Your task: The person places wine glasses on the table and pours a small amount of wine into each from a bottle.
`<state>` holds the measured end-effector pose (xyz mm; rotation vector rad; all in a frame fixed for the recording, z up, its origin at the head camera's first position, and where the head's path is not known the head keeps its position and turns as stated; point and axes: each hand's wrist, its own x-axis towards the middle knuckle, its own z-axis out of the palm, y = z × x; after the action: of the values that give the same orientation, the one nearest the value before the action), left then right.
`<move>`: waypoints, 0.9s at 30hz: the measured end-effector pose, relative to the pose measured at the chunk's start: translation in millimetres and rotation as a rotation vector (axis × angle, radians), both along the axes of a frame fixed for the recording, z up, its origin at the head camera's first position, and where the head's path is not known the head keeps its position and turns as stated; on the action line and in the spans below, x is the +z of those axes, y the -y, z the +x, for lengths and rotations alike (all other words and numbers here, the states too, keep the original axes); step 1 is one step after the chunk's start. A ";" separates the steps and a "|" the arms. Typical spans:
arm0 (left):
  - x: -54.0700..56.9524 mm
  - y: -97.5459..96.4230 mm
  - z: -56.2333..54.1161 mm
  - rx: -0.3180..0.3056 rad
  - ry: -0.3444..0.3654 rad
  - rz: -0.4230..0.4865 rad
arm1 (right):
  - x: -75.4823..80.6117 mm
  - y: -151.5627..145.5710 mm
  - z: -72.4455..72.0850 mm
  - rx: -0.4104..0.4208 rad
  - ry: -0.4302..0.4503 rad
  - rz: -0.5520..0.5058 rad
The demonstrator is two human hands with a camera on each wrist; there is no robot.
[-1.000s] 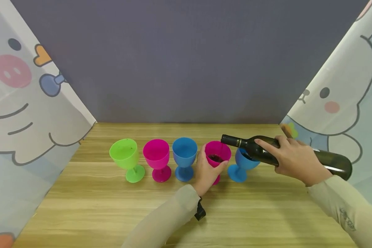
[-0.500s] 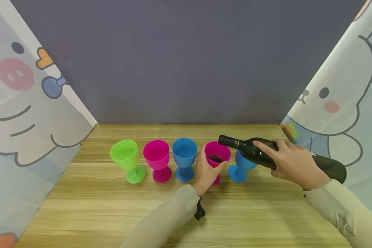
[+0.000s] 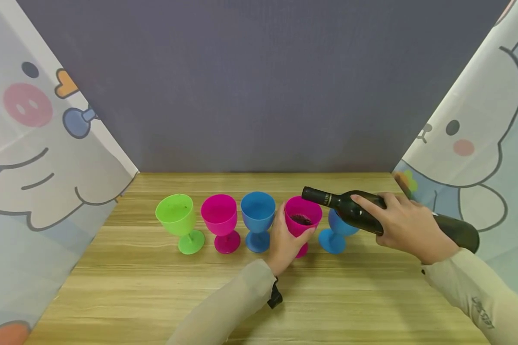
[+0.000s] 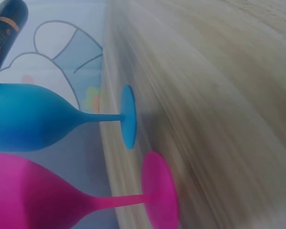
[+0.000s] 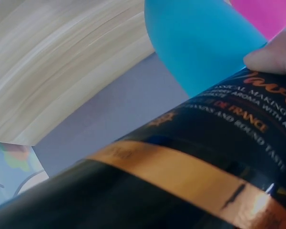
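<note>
My left hand [image 3: 282, 242] is curled round the bowl of a pink goblet [image 3: 300, 206], which holds dark liquid. The goblet's stem and foot [image 4: 159, 191] stand upright on the wood in the left wrist view. My right hand [image 3: 407, 227] grips a dark wine bottle [image 3: 349, 208] round its body. The bottle lies nearly level, its neck slanting up to the left, with the mouth above the pink goblet's rim. Behind the bottle, a blue goblet [image 3: 333, 242] is partly hidden. The right wrist view shows the bottle's label [image 5: 257, 114] and my thumb [image 5: 269, 57].
Left of my left hand stand another blue goblet [image 3: 257, 215], a second pink goblet [image 3: 218, 215] and a green goblet [image 3: 176, 215], in a row. They are on a wooden table [image 3: 155, 297]. A grey wall [image 3: 259, 86] rises behind, with cartoon-printed panels [image 3: 462, 105] at both sides.
A thin stream ran from the bottle's mouth a second ago; none shows now. The bottle and my right hand have shifted slightly left. My left hand keeps its hold on the pink goblet.
</note>
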<state>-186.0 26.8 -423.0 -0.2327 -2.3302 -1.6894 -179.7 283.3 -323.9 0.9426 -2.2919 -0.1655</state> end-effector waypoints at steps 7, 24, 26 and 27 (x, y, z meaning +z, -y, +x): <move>-3.7 7.1 4.2 -0.009 -0.045 -0.094 | 0.5 3.4 -0.8 -0.013 0.000 0.004; -4.7 51.2 22.5 -0.179 -0.081 -0.343 | 4.0 9.0 0.9 -0.005 0.010 -0.018; -3.0 54.2 24.8 -0.199 -0.078 -0.358 | 4.1 9.5 1.3 -0.004 0.010 -0.020; -2.3 55.4 25.9 -0.215 -0.082 -0.365 | 4.1 9.8 1.5 -0.004 0.010 -0.021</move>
<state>-160.1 -28.6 -425.2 -0.6281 -2.6117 -1.2928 -178.2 273.5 -319.8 0.9302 -2.3003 -0.1380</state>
